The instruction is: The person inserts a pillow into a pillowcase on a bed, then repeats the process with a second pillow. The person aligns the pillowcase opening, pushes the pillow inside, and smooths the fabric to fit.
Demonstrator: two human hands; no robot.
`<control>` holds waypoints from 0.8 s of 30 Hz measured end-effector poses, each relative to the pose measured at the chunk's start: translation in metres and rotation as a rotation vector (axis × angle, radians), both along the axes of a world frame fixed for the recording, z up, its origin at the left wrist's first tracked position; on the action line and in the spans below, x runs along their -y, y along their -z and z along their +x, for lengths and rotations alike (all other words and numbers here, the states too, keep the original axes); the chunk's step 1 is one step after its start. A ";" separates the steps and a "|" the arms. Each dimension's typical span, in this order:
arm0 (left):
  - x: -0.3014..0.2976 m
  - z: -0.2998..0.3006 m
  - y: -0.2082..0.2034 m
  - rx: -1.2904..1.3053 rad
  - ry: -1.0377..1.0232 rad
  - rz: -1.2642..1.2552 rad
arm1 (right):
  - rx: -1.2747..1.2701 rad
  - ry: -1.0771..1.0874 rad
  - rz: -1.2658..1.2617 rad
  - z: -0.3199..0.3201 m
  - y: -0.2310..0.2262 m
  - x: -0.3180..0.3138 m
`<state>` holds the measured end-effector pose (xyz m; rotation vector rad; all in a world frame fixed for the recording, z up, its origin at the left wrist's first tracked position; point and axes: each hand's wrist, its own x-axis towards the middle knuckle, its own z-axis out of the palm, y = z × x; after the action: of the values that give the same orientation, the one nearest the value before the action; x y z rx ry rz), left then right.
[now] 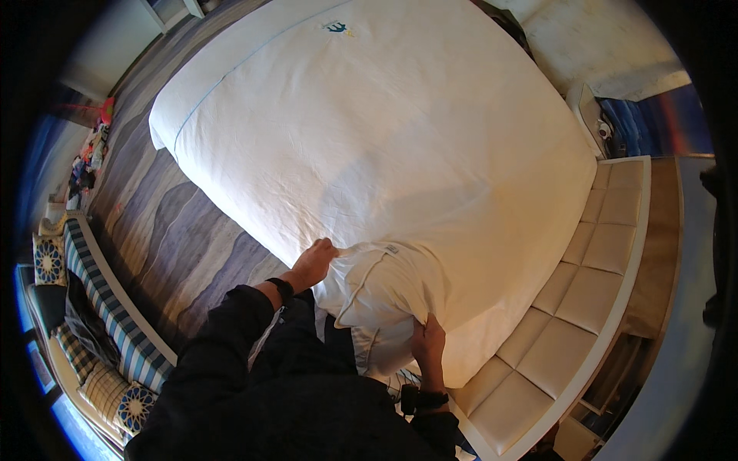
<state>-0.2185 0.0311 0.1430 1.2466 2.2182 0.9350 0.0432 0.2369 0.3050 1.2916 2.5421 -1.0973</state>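
A white pillowcase [392,284], creased and bunched, is stretched between my two hands at the near edge of the bed. A small label shows at its far edge. My left hand [314,263] is closed on its left far corner, fingers pinched round the cloth. Lower and to the right, my right hand [428,342] grips its right side, thumb and fingers closed. Whether a pillow fills it I cannot tell. Under and beyond it, a white sheet [369,138] covers the bed, wrinkled close to my hands, with a blue line and small embroidered emblem at the far end.
A padded cream headboard [530,349] runs along the right. On the left stands a striped sofa [115,300] with several patterned cushions [108,388]. Wood-patterned flooring [173,230] lies between sofa and bed. A small white stand [588,115] is beyond the headboard.
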 end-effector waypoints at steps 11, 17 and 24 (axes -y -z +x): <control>0.007 0.001 -0.007 0.799 -0.402 -0.129 | 0.008 -0.015 0.072 -0.015 0.003 0.005; 0.014 -0.005 -0.035 1.341 -0.521 0.031 | -0.043 0.188 0.141 0.014 0.000 -0.013; 0.018 -0.033 -0.047 1.131 -0.438 -0.001 | -0.060 0.324 0.373 0.044 -0.016 -0.043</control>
<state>-0.2518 0.0127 0.1904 0.0608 1.5172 1.3347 0.0867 0.2801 0.3208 1.8375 2.7407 -0.7275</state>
